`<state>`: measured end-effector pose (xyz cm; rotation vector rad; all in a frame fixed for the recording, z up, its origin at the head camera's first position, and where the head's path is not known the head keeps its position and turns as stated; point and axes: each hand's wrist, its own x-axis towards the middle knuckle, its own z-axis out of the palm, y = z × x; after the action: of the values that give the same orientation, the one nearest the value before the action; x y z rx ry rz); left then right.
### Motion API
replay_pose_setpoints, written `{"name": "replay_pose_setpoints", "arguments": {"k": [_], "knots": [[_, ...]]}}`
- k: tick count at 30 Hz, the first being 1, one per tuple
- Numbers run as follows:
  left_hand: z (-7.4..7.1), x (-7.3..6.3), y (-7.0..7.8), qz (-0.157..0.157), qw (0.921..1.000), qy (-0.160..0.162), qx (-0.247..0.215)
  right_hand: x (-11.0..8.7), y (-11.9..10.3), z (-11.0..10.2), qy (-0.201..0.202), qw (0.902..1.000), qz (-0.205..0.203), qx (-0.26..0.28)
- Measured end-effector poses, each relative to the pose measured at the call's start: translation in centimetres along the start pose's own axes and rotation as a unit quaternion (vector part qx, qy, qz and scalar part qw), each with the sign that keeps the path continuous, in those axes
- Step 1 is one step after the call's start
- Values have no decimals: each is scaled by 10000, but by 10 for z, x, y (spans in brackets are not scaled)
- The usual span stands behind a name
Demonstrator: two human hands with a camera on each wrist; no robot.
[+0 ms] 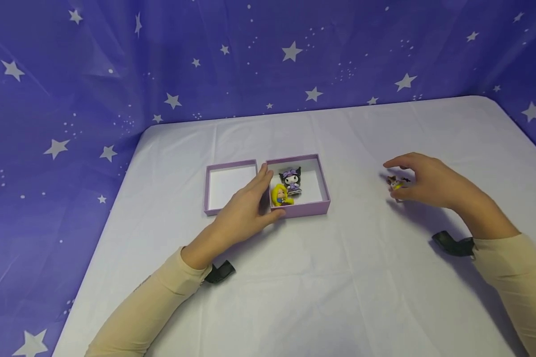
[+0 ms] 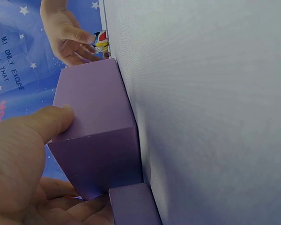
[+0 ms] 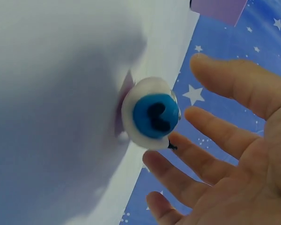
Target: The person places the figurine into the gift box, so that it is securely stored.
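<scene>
On my white bench (image 1: 303, 282), a small figurine (image 1: 395, 183) sits between the parted thumb and fingers of my right hand (image 1: 435, 183), at three o'clock from the purple box (image 1: 305, 210) my left hand (image 1: 242, 214) grips around its eight-o'clock corner.

2 arms (image 1: 147, 305) reach from near left and near right; left hand (image 1: 241, 214) extends its fingers (image 1: 256, 182), right hand (image 1: 435, 182) parts thumb (image 3: 239, 79) from fingers.
</scene>
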<state>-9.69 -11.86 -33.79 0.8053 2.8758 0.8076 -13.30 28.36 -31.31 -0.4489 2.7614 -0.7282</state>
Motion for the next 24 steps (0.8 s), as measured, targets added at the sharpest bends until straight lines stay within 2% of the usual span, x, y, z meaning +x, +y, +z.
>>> {"name": "replay_pose_setpoints", "arguments": {"k": [9, 17, 24], "knots": [[-1, 1, 0, -10, 10000, -23, 43, -2, 5, 5, -100, 9987, 61, -490], [-1, 1, 0, 20, 10000, -54, -14, -5, 9, 4, -103, 9982, 154, -562], [-1, 1, -1, -13, 10000, -53, 6, -8, 13, 5, 131, 9966, -278, -769]]}}
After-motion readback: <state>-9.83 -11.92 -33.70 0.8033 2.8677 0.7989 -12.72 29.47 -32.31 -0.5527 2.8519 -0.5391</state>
